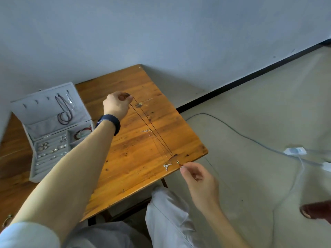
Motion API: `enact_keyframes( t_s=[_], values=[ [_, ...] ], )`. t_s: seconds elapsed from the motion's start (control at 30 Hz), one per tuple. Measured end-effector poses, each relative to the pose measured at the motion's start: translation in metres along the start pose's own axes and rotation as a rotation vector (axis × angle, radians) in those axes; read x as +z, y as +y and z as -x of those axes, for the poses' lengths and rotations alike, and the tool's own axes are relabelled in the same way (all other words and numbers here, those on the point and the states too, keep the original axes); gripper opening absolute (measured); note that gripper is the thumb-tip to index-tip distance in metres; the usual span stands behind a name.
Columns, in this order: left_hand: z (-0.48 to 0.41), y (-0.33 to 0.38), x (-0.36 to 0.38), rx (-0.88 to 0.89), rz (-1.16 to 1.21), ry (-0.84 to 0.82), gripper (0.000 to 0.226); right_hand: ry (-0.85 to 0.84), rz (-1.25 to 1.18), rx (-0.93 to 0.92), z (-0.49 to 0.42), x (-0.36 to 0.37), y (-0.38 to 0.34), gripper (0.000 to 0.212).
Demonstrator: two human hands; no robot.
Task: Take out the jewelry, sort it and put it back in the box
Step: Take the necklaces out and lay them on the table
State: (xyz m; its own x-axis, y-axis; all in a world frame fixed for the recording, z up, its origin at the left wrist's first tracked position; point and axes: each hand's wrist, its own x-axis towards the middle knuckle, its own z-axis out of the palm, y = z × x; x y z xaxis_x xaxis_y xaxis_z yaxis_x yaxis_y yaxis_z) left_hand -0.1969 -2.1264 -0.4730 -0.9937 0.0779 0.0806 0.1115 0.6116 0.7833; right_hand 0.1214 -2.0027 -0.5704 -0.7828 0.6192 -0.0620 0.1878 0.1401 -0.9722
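A dark cord necklace (152, 130) is stretched tight over the wooden table (136, 176). My left hand (116, 105) pinches its far end, and my right hand (197, 178) pinches the near end with small beads at the table's front edge. A thin silver chain with a pendant (167, 166) lies on the table beside the cord. The grey jewelry box (34, 165) stands open at the left. Dark necklaces (63, 111) hang on hooks in its lid, earrings (52, 149) sit in its ring rows, and a red and green bracelet (81, 133) lies in a compartment.
A small shiny piece (139, 104) lies on the table near my left hand. Past the table's right edge, a thin cable (238, 131) and a white adapter (294, 151) lie on the floor. My knees (166, 212) are below the table's front corner.
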Motion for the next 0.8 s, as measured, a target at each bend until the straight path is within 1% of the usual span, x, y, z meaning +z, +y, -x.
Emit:
enact_keyframes(
  t_s=[0.1,0.17,0.33,0.43,0.57,0.63,0.8],
  values=[
    [-0.024,0.004,0.022,0.04,-0.065,-0.042,0.021,0.027,0.085,-0.038,-0.015,0.006,0.001,0.006],
    [-0.036,0.002,0.038,0.074,-0.108,-0.066,0.019,0.05,0.2,-0.078,-0.022,0.011,0.006,0.001],
    [-0.051,-0.012,0.075,0.086,-0.264,-0.129,0.023,0.239,0.443,-0.354,-0.03,0.023,0.027,0.014],
    [-0.053,-0.023,0.087,0.092,-0.349,-0.159,0.025,0.278,0.464,-0.421,-0.035,0.026,0.038,0.016],
    [-0.052,-0.032,0.091,0.12,-0.413,-0.115,0.033,0.269,0.48,-0.476,-0.037,0.028,0.045,0.018],
    [-0.053,-0.032,0.09,0.115,-0.409,-0.099,0.039,0.273,0.479,-0.48,-0.038,0.029,0.046,0.018],
    [-0.055,-0.035,0.086,0.135,-0.362,-0.121,0.041,0.262,0.493,-0.488,-0.038,0.03,0.048,0.02]
  ],
)
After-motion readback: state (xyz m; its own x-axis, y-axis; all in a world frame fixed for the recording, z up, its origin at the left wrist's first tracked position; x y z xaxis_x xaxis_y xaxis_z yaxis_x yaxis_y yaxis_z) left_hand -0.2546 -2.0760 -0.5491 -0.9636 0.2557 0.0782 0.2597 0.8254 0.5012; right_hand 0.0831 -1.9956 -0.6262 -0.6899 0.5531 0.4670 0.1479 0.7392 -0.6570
